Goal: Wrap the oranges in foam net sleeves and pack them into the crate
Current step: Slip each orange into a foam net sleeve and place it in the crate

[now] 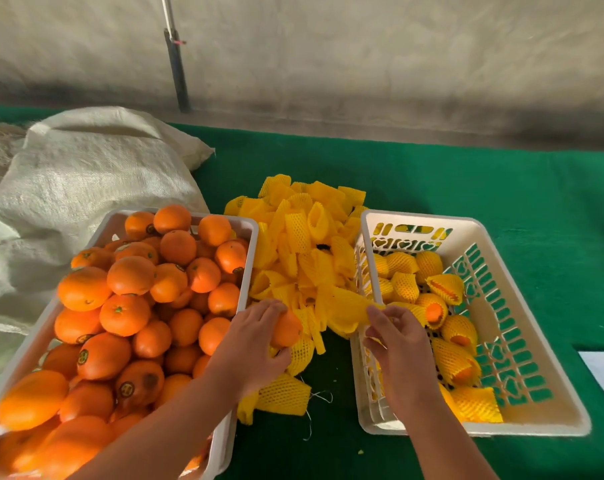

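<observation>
- One orange (286,329) is gripped in the left hand (255,344), near the middle.
- One sleeve (345,308) is pinched by the right hand (397,341), beside the crate (473,429).
- Risk: the sleeve may tear if forced.

— What colours are there?
— Oranges (127,313) bright orange, some with dark round stickers; foam net sleeves (300,258) yellow, diamond-meshed.
— The rest?
— Cloth (467,174) deep green, both crates (415,220) white, perhaps cream; sack (86,174) off-white, woven.
</observation>
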The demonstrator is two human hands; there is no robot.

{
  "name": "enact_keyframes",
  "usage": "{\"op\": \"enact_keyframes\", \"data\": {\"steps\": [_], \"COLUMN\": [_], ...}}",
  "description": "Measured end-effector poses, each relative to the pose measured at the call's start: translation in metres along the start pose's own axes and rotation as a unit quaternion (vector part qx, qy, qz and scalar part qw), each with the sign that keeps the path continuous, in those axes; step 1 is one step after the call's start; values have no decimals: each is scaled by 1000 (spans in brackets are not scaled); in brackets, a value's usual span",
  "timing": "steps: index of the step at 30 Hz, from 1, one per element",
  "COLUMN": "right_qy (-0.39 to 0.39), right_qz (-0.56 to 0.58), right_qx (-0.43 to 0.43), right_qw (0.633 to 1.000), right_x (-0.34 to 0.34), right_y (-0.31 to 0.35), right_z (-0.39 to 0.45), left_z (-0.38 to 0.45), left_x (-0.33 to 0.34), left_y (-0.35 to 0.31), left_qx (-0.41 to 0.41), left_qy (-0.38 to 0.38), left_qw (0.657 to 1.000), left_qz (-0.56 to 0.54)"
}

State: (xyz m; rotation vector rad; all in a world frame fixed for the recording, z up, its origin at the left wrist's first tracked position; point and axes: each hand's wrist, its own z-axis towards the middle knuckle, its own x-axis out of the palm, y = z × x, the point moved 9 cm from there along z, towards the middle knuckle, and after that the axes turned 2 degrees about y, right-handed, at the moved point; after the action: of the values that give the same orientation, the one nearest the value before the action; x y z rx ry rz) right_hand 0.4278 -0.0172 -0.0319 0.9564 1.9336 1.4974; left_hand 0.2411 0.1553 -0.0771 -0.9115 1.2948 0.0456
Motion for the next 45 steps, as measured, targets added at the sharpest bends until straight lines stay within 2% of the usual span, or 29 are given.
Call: {"op": "enact_keyframes", "data": {"steps": [3,7,12,15,19,24,29,31,33,38,42,45], "right_qy": [11,22,40,51,46,60,63,75,90,119,105,69], "right_qz": [5,35,20,23,64,-2,11,-24,-119,-320,-382,-422], "right_qx": [10,26,27,21,27,7,8,9,-5,-105,-198,-228], "right_qw": [1000,999,999,998,997,998,998,997,989,934,896,875], "right_x": [-6,-16,-24,-24,-25,-23,-20,-17,-15,1,8,5], "right_y": [3,4,4,3,1,-3,-5,-4,1,21,33,39], "right_z": [-16,-34,-52,-56,-60,-63,-67,-69,-74,-84,-89,-87], "left_z": [-11,-36,-68,-78,-84,-95,-101,-101,-99,-93,-92,-93], "left_x": [-8,-19,-21,-17,-21,-20,-13,-13,-16,-15,-14,-10], "left_y": [-19,-58,-118,-131,-137,-146,-140,-134,-132,-135,-134,-127], "left_qx": [25,21,60,40,36,43,12,-3,4,35,43,32], "left_qy": [21,51,142,182,186,187,181,172,152,133,128,140], "left_qw": [999,984,966,959,959,966,973,975,982,990,991,990], "left_qz": [-34,-167,-209,-212,-212,-175,-143,-140,-112,-26,-13,1]}}
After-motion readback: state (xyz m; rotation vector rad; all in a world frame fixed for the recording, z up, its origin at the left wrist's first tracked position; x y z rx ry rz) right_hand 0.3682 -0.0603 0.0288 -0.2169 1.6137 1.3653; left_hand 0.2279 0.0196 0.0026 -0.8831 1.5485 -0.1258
